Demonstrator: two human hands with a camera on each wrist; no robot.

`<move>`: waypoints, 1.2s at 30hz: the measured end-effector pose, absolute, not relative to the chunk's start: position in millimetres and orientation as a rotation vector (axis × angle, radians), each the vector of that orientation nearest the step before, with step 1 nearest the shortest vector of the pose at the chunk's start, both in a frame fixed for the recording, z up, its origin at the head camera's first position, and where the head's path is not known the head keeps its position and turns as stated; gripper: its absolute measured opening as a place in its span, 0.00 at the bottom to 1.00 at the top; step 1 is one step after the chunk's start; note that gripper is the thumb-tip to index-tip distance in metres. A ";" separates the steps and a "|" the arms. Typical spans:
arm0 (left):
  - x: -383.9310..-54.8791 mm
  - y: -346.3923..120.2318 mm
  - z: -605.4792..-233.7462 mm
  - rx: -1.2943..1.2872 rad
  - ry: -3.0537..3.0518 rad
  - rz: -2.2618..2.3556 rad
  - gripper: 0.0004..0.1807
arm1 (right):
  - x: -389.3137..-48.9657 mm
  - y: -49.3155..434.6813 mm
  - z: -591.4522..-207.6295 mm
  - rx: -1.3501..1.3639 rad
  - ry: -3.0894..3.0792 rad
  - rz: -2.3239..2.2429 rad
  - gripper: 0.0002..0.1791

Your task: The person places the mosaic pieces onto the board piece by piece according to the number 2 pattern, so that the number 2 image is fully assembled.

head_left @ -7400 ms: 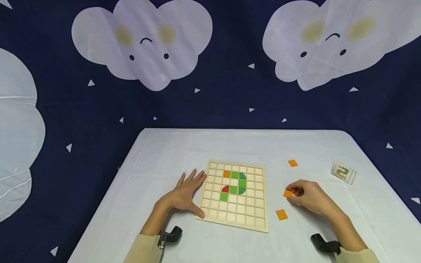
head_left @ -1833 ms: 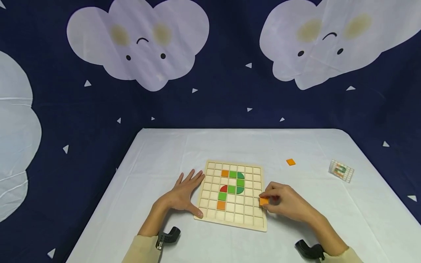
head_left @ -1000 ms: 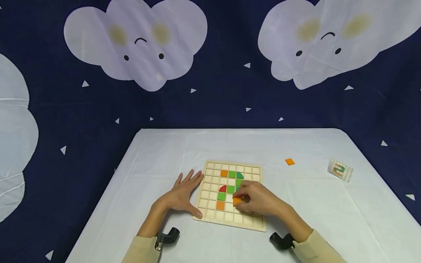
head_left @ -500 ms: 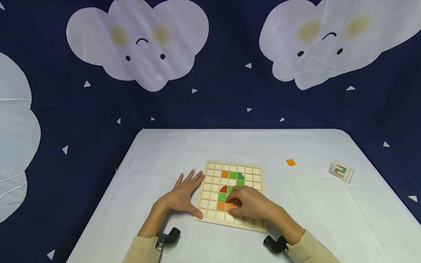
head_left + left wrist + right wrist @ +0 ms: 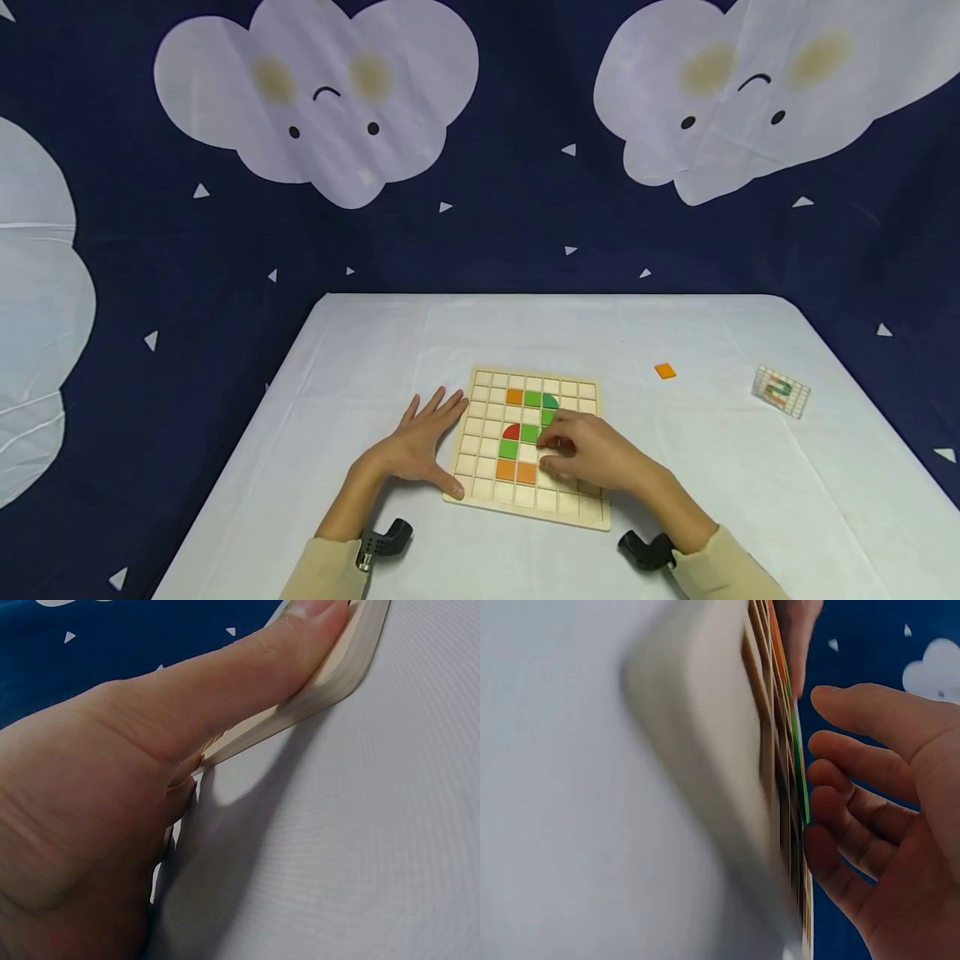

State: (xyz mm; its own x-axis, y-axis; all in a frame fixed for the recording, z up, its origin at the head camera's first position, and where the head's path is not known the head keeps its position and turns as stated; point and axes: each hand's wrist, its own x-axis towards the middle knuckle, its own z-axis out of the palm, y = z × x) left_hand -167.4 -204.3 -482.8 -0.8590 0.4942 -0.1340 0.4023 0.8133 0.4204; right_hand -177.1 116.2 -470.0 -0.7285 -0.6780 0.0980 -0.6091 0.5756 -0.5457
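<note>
A wooden grid board (image 5: pixel 525 508) lies on the white table, tiles set in its cells. My left hand (image 5: pixel 412 450) rests along its left edge with fingers spread, the thumb (image 5: pixel 247 679) on the near-left corner. Over the board's right half, my right hand (image 5: pixel 596 450) has loosely bent fingers and a gap between thumb and fingertips, holding nothing. Two orange square tiles (image 5: pixel 527 473) sit side by side below a green square tile (image 5: pixel 508 450). Higher up are a red quarter-round tile (image 5: pixel 512 432), more green tiles and one orange tile (image 5: pixel 514 397). The right hand hides some cells.
One loose orange tile (image 5: pixel 665 371) lies on the table beyond the board's right side. Further right stands a small pattern card (image 5: pixel 782 391) showing a coloured grid figure. A dark blue cloth with clouds (image 5: pixel 510 242) hangs behind the table.
Two orange tiles from the table's right now sit in the board's lower row. My right hand has let go of the second and drawn back rightward. The left hand stays put.
</note>
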 end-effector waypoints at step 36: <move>-165.6 -203.7 -483.9 0.730 2.761 0.573 0.78 | -258.9 253.4 -484.4 -0.270 3.132 -0.986 0.28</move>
